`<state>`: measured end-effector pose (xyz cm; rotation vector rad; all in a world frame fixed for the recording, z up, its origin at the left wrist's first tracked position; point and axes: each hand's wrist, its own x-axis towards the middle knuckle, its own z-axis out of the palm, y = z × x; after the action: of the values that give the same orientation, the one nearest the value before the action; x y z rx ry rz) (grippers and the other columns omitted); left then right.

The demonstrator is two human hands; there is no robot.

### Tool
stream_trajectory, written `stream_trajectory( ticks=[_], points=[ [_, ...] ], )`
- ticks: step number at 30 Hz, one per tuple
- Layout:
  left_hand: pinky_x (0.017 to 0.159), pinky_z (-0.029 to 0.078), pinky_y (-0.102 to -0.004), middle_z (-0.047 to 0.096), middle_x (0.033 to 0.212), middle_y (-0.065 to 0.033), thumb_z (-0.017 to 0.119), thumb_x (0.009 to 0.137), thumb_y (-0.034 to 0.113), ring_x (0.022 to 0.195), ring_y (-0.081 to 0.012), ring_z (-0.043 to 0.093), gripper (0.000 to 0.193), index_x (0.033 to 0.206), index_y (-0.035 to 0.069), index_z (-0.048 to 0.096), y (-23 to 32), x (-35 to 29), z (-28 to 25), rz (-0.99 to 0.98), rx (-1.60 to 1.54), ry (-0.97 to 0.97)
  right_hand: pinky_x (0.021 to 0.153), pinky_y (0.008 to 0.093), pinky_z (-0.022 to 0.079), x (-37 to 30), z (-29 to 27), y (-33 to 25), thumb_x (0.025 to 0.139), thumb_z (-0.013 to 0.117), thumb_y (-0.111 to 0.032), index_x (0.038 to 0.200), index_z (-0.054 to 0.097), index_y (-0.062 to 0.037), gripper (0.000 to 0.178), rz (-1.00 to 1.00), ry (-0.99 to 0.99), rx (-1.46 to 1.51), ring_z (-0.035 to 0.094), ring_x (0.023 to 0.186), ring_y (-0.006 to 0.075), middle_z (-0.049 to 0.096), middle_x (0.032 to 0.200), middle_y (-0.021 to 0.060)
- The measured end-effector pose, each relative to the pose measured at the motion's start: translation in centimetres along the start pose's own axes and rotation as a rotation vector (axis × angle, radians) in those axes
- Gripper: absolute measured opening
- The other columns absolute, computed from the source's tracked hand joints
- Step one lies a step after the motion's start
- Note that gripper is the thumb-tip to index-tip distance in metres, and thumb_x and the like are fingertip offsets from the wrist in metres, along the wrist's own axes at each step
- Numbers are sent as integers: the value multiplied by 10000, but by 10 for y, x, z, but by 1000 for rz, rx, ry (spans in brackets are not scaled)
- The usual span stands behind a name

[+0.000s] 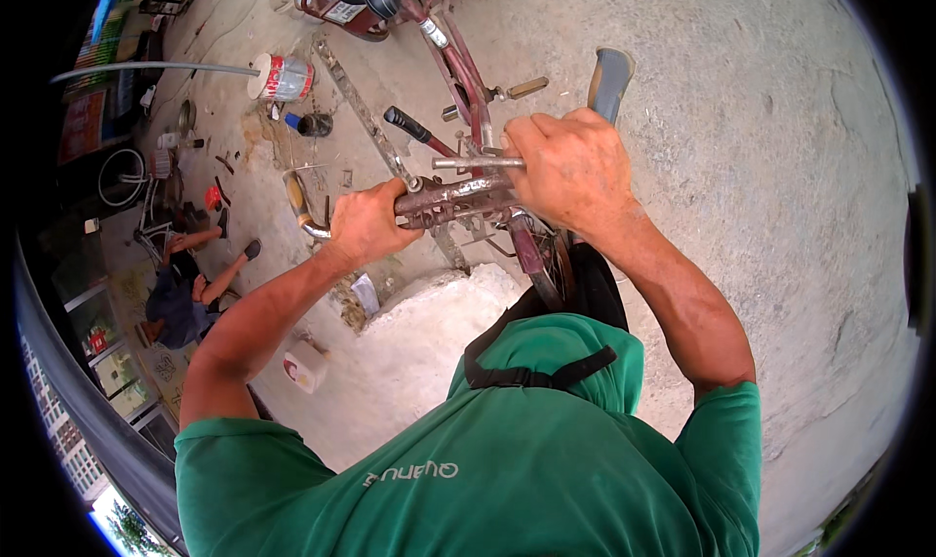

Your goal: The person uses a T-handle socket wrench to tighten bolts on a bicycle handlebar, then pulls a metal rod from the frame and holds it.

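My left hand (369,225) is closed around the left end of a rust-red metal tube (450,198) that lies across the front of a maroon bicycle frame (472,74). A bare steel rod (476,163) sticks out leftward from under the fingers of my closed right hand (573,167), just above the tube. Its other end is hidden in the hand. Handlebar grips show on both sides, a grey and tan one (611,81) beyond my right hand and a brown one (295,194) left of my left hand. A black-handled red bar (413,128) points away between my hands.
A flat metal bar (361,108) with holes slants past the frame. At left are a red and white bucket (283,77), a dark can (314,125) and a seated person (185,298). A white jug (305,367) stands near a pale stone slab (429,328).
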<state>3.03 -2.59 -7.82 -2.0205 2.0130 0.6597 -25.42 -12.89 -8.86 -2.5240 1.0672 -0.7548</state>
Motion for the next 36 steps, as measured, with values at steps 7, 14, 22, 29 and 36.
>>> stream_trajectory(
  ticks=[7,14,22,29,36],
  points=[
    [804,589,-501,770,908,-168,784,782,404,859,-393,748,430,1045,77,690,10,-8,-7,-125,33,-43,718,388,568,28,5,-1,835,722,-223,850,705,-60,165,59,-179,-104,753,680,288,766,810,155],
    [796,585,-493,765,918,-159,776,768,404,870,-380,746,419,1015,78,682,-17,-3,4,99,53,82,690,424,538,-7,4,-24,844,732,-237,826,673,-77,171,33,-102,-155,711,612,288,725,749,111],
    [845,591,-496,770,951,-165,748,813,460,905,-382,752,462,1035,63,670,2,-11,-1,-46,50,38,660,447,550,7,5,-7,852,754,-222,880,668,-75,173,14,-130,-201,706,663,334,730,794,110],
    [852,580,-510,771,959,-199,729,806,451,919,-401,746,462,1059,66,697,13,-25,0,-162,-30,54,685,457,571,25,14,9,887,730,-256,894,678,-77,186,-33,-78,-209,730,698,332,749,812,124],
    [904,581,-485,779,1051,-203,721,839,470,1004,-371,750,516,1133,47,694,11,-32,-4,-150,-56,38,756,473,580,27,13,2,915,705,-262,1010,728,-89,199,68,-165,-251,747,783,366,781,910,142]
  ],
)
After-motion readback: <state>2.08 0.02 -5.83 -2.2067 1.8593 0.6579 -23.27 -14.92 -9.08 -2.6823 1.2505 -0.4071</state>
